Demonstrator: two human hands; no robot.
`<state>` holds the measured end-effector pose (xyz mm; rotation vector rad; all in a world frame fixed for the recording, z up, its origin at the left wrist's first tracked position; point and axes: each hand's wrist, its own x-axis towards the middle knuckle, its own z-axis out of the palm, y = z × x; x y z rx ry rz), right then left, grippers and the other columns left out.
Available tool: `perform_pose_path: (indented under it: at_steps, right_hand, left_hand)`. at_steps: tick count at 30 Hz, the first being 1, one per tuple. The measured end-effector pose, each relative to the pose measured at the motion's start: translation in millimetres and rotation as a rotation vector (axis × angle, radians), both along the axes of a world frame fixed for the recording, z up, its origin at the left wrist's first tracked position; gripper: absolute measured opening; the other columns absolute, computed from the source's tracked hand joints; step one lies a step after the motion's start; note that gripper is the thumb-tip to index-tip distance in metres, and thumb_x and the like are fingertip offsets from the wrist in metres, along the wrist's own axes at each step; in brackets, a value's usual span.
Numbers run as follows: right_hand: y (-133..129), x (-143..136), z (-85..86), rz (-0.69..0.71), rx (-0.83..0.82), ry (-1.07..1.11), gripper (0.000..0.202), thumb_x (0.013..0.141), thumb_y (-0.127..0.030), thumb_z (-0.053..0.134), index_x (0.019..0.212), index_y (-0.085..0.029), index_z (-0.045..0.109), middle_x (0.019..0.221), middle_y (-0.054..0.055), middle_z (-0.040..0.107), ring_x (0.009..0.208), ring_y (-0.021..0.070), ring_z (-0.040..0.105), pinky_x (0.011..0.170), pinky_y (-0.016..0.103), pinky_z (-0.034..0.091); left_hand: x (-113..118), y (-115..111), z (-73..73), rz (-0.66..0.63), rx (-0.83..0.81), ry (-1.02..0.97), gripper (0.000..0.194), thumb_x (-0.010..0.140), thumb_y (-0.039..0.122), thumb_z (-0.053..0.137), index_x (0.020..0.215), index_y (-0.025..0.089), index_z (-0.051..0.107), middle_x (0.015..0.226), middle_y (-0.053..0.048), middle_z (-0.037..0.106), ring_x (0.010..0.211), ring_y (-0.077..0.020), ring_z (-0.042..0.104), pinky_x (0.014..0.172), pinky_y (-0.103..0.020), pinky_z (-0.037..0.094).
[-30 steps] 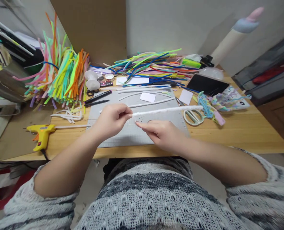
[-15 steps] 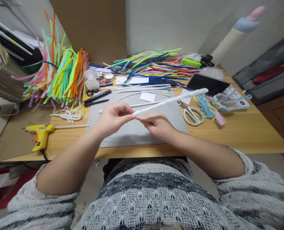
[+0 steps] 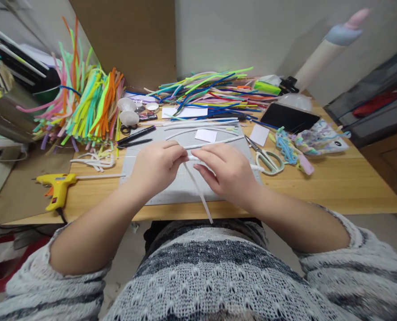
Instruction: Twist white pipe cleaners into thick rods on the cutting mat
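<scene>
My left hand is closed, its thumb and fingertips pinching a white fuzzy pipe cleaner where it meets a white-wrapped stem. The loose end of the pipe cleaner hangs down past the table's front edge. My right hand curls over the stem from above, its fingertips on it close to the left hand. The far end of the stem sticks out to the right, over the scissors. Most of the stem is hidden under my right hand. Both hands are above the grey cutting mat.
A yellow glue gun lies at the left, its glue stick pointing to the mat. Bundled pipe cleaners stand behind it. More coloured pipe cleaners are heaped at the back. Black markers and a dark phone-like slab lie nearby.
The stem has swung down from its upward slant to nearly level. My right hand has turned over and now covers it. A loose pipe cleaner end now hangs toward me.
</scene>
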<state>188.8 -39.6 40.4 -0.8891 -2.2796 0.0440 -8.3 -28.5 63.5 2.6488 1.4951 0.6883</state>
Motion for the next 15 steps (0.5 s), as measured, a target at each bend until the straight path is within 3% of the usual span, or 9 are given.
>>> perform_pose_path:
  at_steps: [3, 7, 15]
  right_hand:
    - [14.8, -4.3, 3.7, -0.04, -0.17, -0.075, 0.028, 0.092, -0.03, 0.041, 0.099, -0.017, 0.064, 0.093, 0.008, 0.067, 0.083, 0.018, 0.058, 0.072, 0.028, 0.04]
    - [32.1, -0.5, 1.6, 0.066, -0.21, -0.063, 0.022, 0.09, -0.024, 0.043, 0.085, -0.018, 0.063, 0.083, 0.005, 0.066, 0.076, 0.0147, 0.055, 0.066, 0.025, 0.035]
    - [51.9, 6.0, -2.5, 0.148, -0.462, -0.021, 0.022, 0.089, -0.029, 0.045, 0.083, -0.016, 0.062, 0.072, 0.002, 0.059, 0.066, 0.0119, 0.048, 0.061, 0.023, 0.029]
  left_hand:
    - [5.4, 0.4, 7.1, -0.011, 0.024, 0.053, 0.023, 0.087, 0.028, 0.047, 0.082, 0.017, 0.067, 0.08, -0.005, 0.067, 0.074, -0.0179, 0.059, 0.059, -0.026, 0.036]
    - [7.4, 8.2, 11.6, -0.044, -0.047, 0.038, 0.021, 0.085, 0.027, 0.049, 0.082, 0.018, 0.068, 0.08, -0.005, 0.067, 0.075, -0.0183, 0.059, 0.062, -0.026, 0.038]
    - [12.6, 31.7, -0.4, -0.097, -0.143, 0.035, 0.021, 0.083, 0.025, 0.049, 0.079, 0.017, 0.068, 0.079, -0.005, 0.067, 0.071, -0.0176, 0.058, 0.062, -0.027, 0.038]
